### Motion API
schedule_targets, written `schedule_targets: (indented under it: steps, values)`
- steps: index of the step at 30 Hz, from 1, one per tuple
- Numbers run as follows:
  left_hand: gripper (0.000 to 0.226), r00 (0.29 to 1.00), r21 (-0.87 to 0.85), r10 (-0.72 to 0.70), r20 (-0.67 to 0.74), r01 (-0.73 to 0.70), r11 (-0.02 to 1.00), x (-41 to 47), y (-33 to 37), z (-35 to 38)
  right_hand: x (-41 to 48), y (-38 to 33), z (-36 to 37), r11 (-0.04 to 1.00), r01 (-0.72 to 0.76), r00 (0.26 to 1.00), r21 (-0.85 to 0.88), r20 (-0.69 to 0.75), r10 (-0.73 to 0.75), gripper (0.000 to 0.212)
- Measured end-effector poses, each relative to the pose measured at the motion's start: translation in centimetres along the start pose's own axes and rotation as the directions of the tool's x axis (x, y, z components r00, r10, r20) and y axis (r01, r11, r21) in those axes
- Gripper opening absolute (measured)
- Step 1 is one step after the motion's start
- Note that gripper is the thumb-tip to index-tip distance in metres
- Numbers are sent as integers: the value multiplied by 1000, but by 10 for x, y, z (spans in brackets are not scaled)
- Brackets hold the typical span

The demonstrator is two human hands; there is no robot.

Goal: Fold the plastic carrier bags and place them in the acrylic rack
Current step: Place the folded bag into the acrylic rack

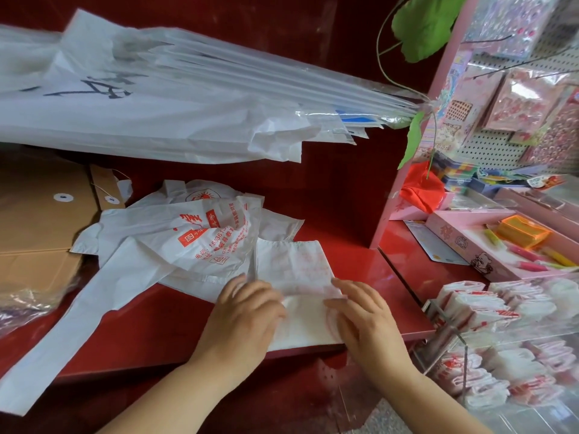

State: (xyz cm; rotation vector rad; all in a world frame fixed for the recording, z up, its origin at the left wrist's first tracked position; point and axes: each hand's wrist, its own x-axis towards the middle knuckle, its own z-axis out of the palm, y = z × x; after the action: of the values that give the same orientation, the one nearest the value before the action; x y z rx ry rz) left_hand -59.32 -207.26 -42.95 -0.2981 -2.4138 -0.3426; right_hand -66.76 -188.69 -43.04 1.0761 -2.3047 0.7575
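Note:
A white plastic carrier bag [296,267] with faint red print lies folded into a narrow strip at the front of the red shelf [369,274]. My left hand [242,317] lies on its left side and my right hand [363,317] on its right side, the fingers of both pinching a fold in the strip. Behind it lies a loose heap of unfolded white bags [188,239] with red print. At the lower right stands the clear acrylic rack [445,333], which holds several folded bags [488,311] in rows.
A big bundle of white paper sheets in clear wrap [150,98] overhangs the shelf at the back. Brown envelopes [40,220] lie at the left. A pink display with stationery [513,242] and a pegboard of stickers [517,98] fills the right.

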Motion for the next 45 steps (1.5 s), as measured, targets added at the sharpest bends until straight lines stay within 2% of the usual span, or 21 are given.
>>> schedule_targets:
  steps: [1,4,6,9,10,12,15,16,17,20,22,24,27,30,32,34,37,39,42,43,45]
  values:
    - [25,997,-8,35,66,-35,999,-3,-1,-1,-2,3,-1,999,43,998,19,38,-44,20]
    - [59,974,82,72,215,-91,992,-11,-1,-4,-8,6,-8,996,63,973,61,217,-75,48]
    - [57,965,186,106,241,-153,971,-15,-2,-6,-12,11,-14,994,79,946,76,309,-99,54]
    - [73,964,70,107,244,-127,989,-17,-1,-11,-14,17,-20,992,118,929,53,347,-129,59]
    - [73,971,-12,97,220,-97,995,-19,-2,-11,-14,18,-22,992,112,934,65,334,-128,54]
    - [52,979,-153,-13,203,45,987,-21,3,-17,-16,17,-26,990,30,954,140,291,-71,42]
    - [6,912,-397,-348,216,407,822,-18,10,-24,-14,9,-34,933,-211,950,291,287,125,21]
    - [5,887,-453,-416,201,460,764,-17,12,-24,-13,7,-36,895,-277,940,350,294,176,14]
    - [4,859,-483,-477,188,504,716,-14,12,-24,-11,4,-35,853,-327,933,407,285,222,18]
    - [29,764,-511,-619,185,612,603,-5,11,-24,-2,-4,-31,704,-474,879,529,246,408,23]
    - [32,732,-454,-653,195,658,601,-2,11,-22,2,-8,-24,668,-529,839,524,205,504,17]
    - [37,732,-384,-660,170,666,640,-1,12,-21,5,-11,-16,704,-562,820,433,179,544,16]
    - [43,770,-226,-625,131,637,737,0,10,-19,6,-11,-4,806,-533,845,257,110,524,33]
    - [31,809,-50,-566,156,579,814,2,10,-20,9,-13,-4,886,-463,883,-16,81,462,38]
    - [29,905,40,-418,73,416,908,-2,6,-14,12,-14,-5,893,-415,893,-175,111,436,36]
    - [40,962,92,-269,41,265,960,-10,1,-11,8,-11,-1,925,-311,935,-218,102,339,34]
    - [63,966,200,-127,224,82,976,-18,-4,-14,1,-4,-3,973,-150,965,-173,190,183,32]
    - [61,962,221,-86,260,27,975,-21,-5,-15,-1,1,-12,997,-64,949,-32,308,71,37]
    - [51,981,115,-21,195,-1,993,-21,-3,-21,0,5,-24,993,-85,889,82,456,39,65]
    - [47,987,90,-10,162,-4,996,-22,-3,-23,-1,6,-26,988,-103,875,113,483,36,64]
    - [29,994,49,-39,106,34,998,-25,-2,-24,-3,7,-29,973,-115,917,199,399,27,42]
